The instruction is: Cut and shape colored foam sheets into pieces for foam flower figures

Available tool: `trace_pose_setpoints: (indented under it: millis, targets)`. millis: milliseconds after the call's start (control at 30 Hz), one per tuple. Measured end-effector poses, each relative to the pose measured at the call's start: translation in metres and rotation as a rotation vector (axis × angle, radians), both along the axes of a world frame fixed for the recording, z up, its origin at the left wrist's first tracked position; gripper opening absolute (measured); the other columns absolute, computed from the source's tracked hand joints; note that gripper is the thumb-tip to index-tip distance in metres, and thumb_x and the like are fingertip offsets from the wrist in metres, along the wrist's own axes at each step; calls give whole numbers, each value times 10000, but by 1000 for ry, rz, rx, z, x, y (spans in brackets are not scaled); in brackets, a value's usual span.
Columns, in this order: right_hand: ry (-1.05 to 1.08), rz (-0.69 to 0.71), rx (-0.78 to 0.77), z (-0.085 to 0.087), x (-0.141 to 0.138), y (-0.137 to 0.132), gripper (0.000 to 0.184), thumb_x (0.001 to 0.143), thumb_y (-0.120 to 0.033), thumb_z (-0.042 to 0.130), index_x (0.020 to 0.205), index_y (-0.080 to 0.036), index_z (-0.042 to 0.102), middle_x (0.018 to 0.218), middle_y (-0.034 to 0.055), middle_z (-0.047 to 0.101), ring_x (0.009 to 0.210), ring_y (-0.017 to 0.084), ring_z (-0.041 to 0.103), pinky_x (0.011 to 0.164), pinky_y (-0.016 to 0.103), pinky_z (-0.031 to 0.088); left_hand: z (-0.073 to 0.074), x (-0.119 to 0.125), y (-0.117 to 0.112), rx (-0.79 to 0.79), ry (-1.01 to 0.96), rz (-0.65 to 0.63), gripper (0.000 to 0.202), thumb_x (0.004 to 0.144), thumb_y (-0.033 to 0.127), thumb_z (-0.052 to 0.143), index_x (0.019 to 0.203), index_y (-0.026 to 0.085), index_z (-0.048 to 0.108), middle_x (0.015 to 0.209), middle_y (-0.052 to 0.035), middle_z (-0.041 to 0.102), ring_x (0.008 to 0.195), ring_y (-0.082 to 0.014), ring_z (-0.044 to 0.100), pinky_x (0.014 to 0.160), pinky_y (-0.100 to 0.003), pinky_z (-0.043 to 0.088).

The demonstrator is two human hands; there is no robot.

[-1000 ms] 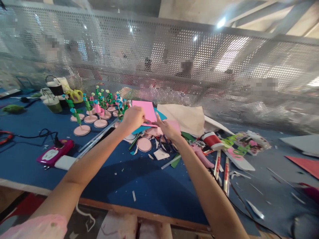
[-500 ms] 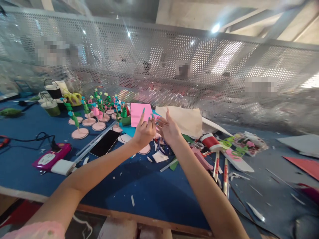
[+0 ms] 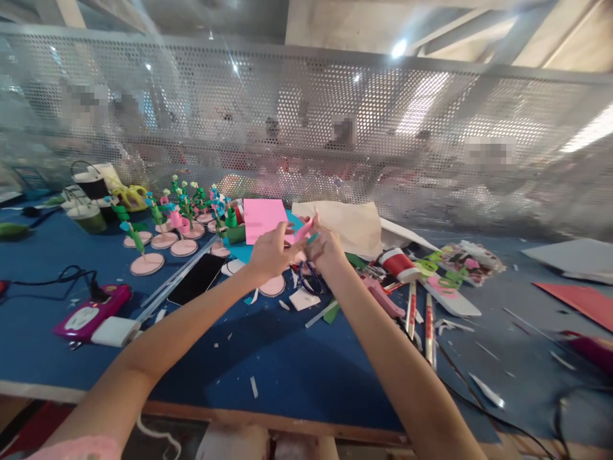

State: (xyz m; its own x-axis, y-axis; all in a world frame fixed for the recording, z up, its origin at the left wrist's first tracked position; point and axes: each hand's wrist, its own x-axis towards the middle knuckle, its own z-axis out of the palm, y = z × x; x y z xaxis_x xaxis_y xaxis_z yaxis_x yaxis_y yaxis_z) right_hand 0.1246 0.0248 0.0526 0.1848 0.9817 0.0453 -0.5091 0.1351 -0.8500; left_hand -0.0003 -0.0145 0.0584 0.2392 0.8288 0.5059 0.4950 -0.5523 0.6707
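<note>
My left hand (image 3: pixel 271 251) and my right hand (image 3: pixel 325 248) meet above the blue table (image 3: pixel 268 358), fingers pinched together on a small pink paper piece (image 3: pixel 303 230). Behind them a pink sheet (image 3: pixel 261 218) lies over a teal sheet. Under the hands lie scissors (image 3: pixel 309 281), a pink paper disc (image 3: pixel 272 286) and paper scraps. A black phone (image 3: pixel 196 287) lies left of my left forearm.
Paper flowers on pink discs (image 3: pixel 165 223) stand at the back left beside cups (image 3: pixel 89 191). A magenta device (image 3: pixel 90 316) with a cable lies left. A red tape roll (image 3: pixel 396 264), glue sticks (image 3: pixel 412 313) and a beige sheet (image 3: pixel 349 227) sit right. A perforated metal screen (image 3: pixel 306 128) closes the back.
My hands left the pink sheet on the table, rose and came together; they now pinch a small pink piece between them. The view drifted slightly right.
</note>
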Motion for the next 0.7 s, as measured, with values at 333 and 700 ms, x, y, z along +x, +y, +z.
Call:
trace_pose_setpoints:
  millis: [333,700]
  targets:
    - [-101,104,205,5,-7,-10,177,630,-371,710,651,-211,636,538,-45,590,490,92,500,537,236,437,11,-19,29,-1140,-517,-477,544,753,642,474,711,114,596,673,-79,642,616,-158,610,631,-280,485]
    - [-18,174,173,2,-1,-5,172,612,-347,711,676,-221,613,580,-46,607,571,108,565,582,241,476,7,-4,16,-1003,-640,-323,301,832,424,511,704,154,544,687,-13,546,615,-111,529,612,-240,438]
